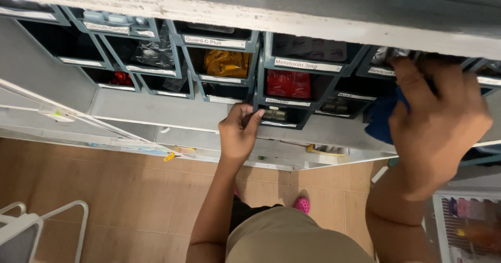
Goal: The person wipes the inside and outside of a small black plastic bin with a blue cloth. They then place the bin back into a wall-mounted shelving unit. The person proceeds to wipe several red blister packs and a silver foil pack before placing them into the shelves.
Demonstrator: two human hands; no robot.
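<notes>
Tan tiled floor point(141, 190) below, grey shelf point(292, 12) above, rows of blue-grey bins point(261, 59) between. Left hand point(239, 132) at lowest bin point(279, 118), fingers curled, pinching its front lip. Right hand point(436, 124) blurred at a right-side bin, closed on blue cloth point(383, 119). Red packets point(288, 84) 1 bin higher; orange packets point(226, 63) beside.

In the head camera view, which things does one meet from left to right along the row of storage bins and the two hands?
Small red packs → orange-yellow packets → left hand → red packets → blue cloth → right hand.
</notes>
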